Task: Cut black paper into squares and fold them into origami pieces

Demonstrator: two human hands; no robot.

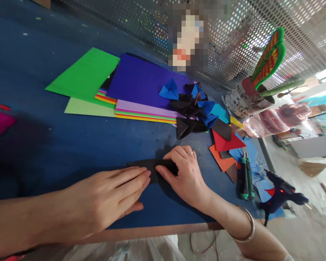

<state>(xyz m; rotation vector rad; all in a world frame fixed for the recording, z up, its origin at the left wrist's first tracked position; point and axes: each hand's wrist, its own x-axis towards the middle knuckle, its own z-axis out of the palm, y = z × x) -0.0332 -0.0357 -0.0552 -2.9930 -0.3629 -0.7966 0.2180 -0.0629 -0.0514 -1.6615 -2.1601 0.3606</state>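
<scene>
A folded strip of black paper [149, 164] lies on the blue tabletop [92, 145] near its front edge. Over the left part of the strip my left hand [108, 195] rests with its fingers stretched out flat, hiding some of it. My right hand [186, 175] grips the strip's right end, the thumb on the near side and the curled fingers beyond. Just behind stand folded paper pieces, a black one [185, 127] and a blue one [170, 90] among several.
Colored sheets, green [84, 74] and dark blue [141, 81], are stacked at the back. On the right lie paper scraps [225, 141], a utility knife [246, 175] and a glue gun [281, 192] with a red light. A pot [244, 99] and pink bottle [271, 121] stand behind.
</scene>
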